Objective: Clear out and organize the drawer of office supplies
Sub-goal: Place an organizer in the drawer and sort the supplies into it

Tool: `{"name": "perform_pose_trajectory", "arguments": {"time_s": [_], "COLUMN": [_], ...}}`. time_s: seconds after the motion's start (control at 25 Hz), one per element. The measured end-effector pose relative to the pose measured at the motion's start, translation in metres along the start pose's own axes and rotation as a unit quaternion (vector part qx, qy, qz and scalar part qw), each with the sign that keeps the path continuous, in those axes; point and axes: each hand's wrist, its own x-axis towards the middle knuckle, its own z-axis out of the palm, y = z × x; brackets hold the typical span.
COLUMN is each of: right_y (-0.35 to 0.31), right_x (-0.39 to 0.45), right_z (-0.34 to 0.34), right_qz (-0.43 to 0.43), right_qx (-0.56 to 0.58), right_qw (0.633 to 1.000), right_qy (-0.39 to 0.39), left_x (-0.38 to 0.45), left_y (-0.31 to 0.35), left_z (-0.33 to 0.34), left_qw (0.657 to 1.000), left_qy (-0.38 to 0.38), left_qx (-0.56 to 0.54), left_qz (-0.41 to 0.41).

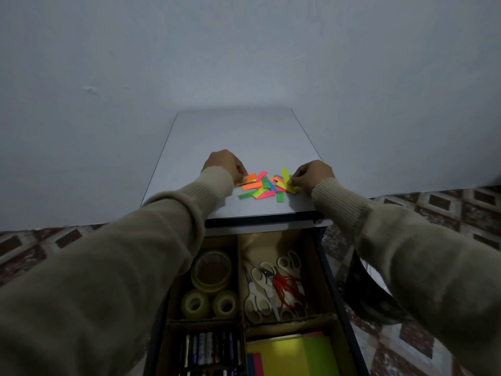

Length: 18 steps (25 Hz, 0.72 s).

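Note:
Several neon paper strips [264, 187], orange, pink, green, yellow and blue, lie scattered on the white cabinet top [238, 137]. My left hand [226, 164] pinches orange strips [248, 179] at the left of the pile. My right hand [311, 176] pinches a yellow strip [287, 180] at the pile's right side. Below the top, the drawer [329, 278] stands pulled out, split by cardboard dividers into compartments.
In the drawer sit tape rolls [212, 272], several scissors [273, 283], batteries [208, 348] and coloured sticky note pads [295, 356]. A grey wall rises behind the cabinet. Patterned floor tiles [444, 210] lie either side. A dark strap-like object [366, 291] hangs right of the drawer.

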Motion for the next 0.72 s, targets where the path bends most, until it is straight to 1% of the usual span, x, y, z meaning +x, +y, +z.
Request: {"name": "perform_pose_trajectory", "arguments": {"time_s": [0.12, 0.2, 0.28, 0.36, 0.52, 0.64, 0.72], "right_y": [0.002, 0.003, 0.006, 0.007, 0.006, 0.005, 0.004], "right_x": [-0.001, -0.002, -0.001, -0.002, -0.001, 0.002, 0.004], "right_z": [-0.003, -0.004, -0.004, -0.007, -0.009, -0.009, -0.009], "right_qz": [0.018, 0.02, 0.024, 0.026, 0.014, 0.007, 0.003], "right_qx": [0.067, 0.084, 0.107, 0.126, 0.17, 0.17, 0.158], "right_qw": [0.998, 0.996, 0.993, 0.991, 0.985, 0.985, 0.987], "right_qy": [0.0, 0.032, 0.051, 0.042, 0.026, 0.023, 0.023], "left_x": [0.001, 0.004, 0.008, 0.013, 0.02, 0.022, 0.019], "left_y": [-0.006, -0.008, -0.009, -0.009, -0.007, -0.006, -0.007], "left_z": [-0.007, -0.008, -0.005, 0.001, 0.009, 0.008, 0.008], "left_qw": [0.999, 0.997, 0.996, 0.998, 0.998, 0.996, 0.996], "left_qy": [-0.017, -0.021, -0.022, -0.027, -0.025, -0.019, -0.013], "left_qx": [-0.042, -0.068, -0.069, -0.039, 0.056, 0.086, 0.083], "left_qz": [-0.02, -0.036, -0.046, -0.044, -0.034, -0.024, -0.013]}}
